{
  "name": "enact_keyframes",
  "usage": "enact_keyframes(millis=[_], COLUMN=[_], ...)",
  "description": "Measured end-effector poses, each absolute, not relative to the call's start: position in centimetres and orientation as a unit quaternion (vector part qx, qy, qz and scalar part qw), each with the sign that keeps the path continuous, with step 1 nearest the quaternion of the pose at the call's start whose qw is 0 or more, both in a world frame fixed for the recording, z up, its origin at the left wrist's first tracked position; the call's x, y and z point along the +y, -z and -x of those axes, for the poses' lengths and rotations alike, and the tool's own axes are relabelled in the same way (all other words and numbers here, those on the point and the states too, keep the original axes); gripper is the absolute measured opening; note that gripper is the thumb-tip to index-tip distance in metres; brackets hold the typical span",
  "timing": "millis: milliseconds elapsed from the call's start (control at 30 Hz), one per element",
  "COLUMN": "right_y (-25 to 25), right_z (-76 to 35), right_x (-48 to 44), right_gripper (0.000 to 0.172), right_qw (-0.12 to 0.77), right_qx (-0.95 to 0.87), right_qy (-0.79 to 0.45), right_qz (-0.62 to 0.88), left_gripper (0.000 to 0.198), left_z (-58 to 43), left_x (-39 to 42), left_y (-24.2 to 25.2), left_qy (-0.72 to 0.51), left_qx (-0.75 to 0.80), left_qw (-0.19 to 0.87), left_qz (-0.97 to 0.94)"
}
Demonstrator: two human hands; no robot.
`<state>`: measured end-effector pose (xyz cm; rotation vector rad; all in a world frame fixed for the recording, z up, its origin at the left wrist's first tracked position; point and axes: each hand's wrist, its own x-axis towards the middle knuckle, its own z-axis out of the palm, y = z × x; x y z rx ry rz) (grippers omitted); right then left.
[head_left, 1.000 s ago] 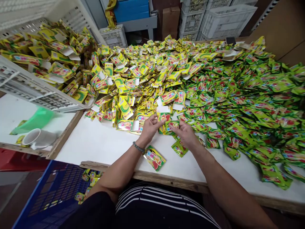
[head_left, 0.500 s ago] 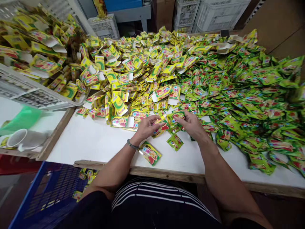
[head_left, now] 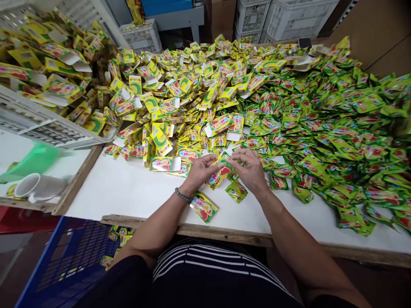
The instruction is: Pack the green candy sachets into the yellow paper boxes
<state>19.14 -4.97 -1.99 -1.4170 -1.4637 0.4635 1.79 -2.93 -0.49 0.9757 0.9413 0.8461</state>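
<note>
My left hand is closed on a small yellow-green candy box with a watermelon picture, held just above the white table. At the box's upper right end, my right hand pinches with thumb and fingers; the fingertips hide most of that end. Just below the hands lie a green foil packet and another printed box, flat on the table. Beyond my left hand is a heap of yellow boxes, several with open white flaps. A large pile of green foil packets spreads out to the right.
A white plastic crate full of boxes stands at the left, near a white mug and a green scoop-like piece. A blue basket with some packs sits below the wooden table edge. White crates stand behind.
My right hand has moved left to the end of the held box. The green packet formerly at its fingers is now mostly out of sight. The left hand keeps the box.
</note>
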Motion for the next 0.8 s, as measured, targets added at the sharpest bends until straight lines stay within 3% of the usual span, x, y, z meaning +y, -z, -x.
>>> enact_keyframes(millis=[300,500,600,800], right_y=[2.3,1.9,1.8,1.7], right_z=[-17.7,-17.8,-17.5,-17.4], right_x=[-5.6,-5.7,-5.9,-6.1], right_gripper=[0.040,0.029,0.022,0.028], right_qw=[0.456,0.567,0.533,0.510], right_qx=[-0.659,-0.562,-0.586,-0.546], right_qy=[-0.260,-0.310,-0.352,-0.450], right_qz=[0.538,0.517,0.499,0.490], left_gripper=[0.054,0.053,0.044,0.040], left_z=[-1.9,-2.1,-1.8,-1.4], left_x=[-3.1,-3.2,-3.2,-3.1], left_y=[0.3,0.0,-0.1,-0.4], left_qy=[-0.397,-0.495,-0.475,-0.413], left_qx=[0.385,0.375,0.369,0.340], left_qw=[0.707,0.646,0.656,0.695], left_qz=[-0.439,-0.445,-0.455,-0.479])
